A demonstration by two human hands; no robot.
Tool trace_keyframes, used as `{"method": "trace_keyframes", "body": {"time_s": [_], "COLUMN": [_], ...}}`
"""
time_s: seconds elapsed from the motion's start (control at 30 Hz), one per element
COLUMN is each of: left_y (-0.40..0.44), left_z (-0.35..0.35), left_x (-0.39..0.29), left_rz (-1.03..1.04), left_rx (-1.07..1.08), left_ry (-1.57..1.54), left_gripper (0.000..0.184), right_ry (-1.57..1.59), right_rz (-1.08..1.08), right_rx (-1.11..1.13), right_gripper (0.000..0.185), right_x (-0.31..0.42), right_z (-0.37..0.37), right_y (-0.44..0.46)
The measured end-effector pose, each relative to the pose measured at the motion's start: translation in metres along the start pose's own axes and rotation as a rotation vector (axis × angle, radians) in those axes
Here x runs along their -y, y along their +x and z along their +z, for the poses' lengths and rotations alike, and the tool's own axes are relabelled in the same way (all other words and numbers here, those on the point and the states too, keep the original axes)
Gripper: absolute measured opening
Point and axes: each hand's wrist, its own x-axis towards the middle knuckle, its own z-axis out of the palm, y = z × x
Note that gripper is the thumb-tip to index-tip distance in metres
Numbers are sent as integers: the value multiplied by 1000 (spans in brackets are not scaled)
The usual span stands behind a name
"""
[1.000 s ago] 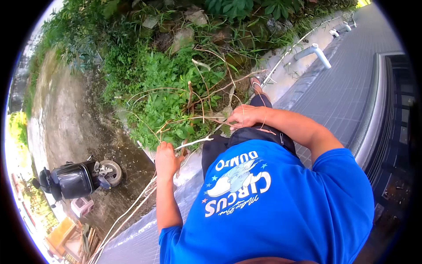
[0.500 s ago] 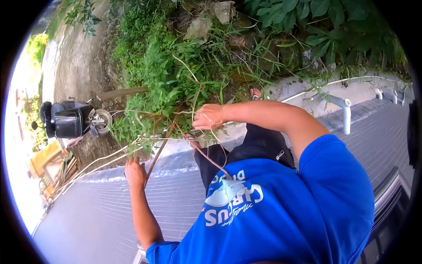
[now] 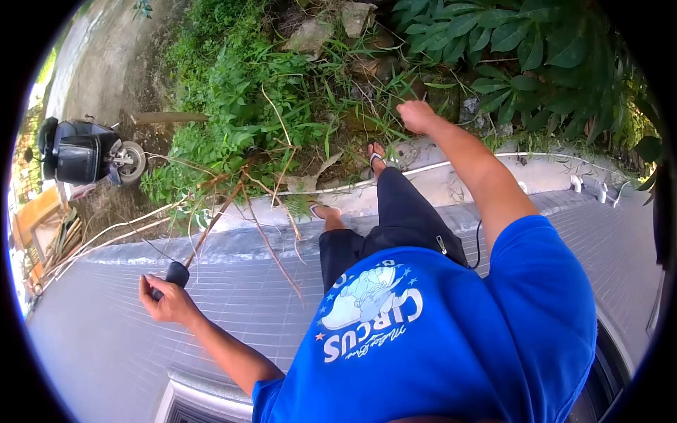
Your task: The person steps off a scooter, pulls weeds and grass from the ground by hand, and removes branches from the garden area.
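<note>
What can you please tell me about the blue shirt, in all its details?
The shirt is bright blue, short-sleeved and made of what looks like soft knit cloth. Its front carries a print: a pale cartoon figure, the word CIRCUS in white capitals, smaller script beside it, and little stars, mostly light blue. The lettering appears upside down from this view. The person is wearing it; it has some soft folds, and its lower edge meets the dark shorts. Neither hand touches it.
</note>
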Motion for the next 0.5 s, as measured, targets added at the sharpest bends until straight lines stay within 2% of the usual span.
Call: {"method": "trace_keyframes", "body": {"time_s": [0.03, 0.1, 0.23, 0.27, 0.33, 0.37, 0.43, 0.5], "left_y": [-23, -78, -203, -230, -306, -347, -394, -428], "left_z": [10, 14, 14, 15, 28, 31, 42, 57], "left_x": [5, 28, 37, 22, 5, 3, -57, -112], "left_rz": [-18, -192, -460, -509, -552, -547, -639, -572], "left_rx": [-109, -49, 255, 392, 617, 709, 956, 1096], "left_ry": [10, 117, 297, 321, 349, 360, 292, 182], "left_gripper": [19, 19, 22, 21, 20, 19, 18, 17], "right_ry": [-78, -202, -343, -426, -474, -481, -557, -712], "right_rz": [23, -7, -182, -241, -391, -417, -485, -555], "right_rx": [-1, -25, -116, -142, -340, -334, -393, -510], "right_gripper": [19, 18, 21, 27, 36, 42, 52, 59], "right_x": [-29, -74, -124, -128, -131, -123, -102, -95], "right_z": [-20, -38, -34, -25, -5, -4, -2, 14], "right_y": [1, 13, 84, 106, 152, 170, 206, 235]}}
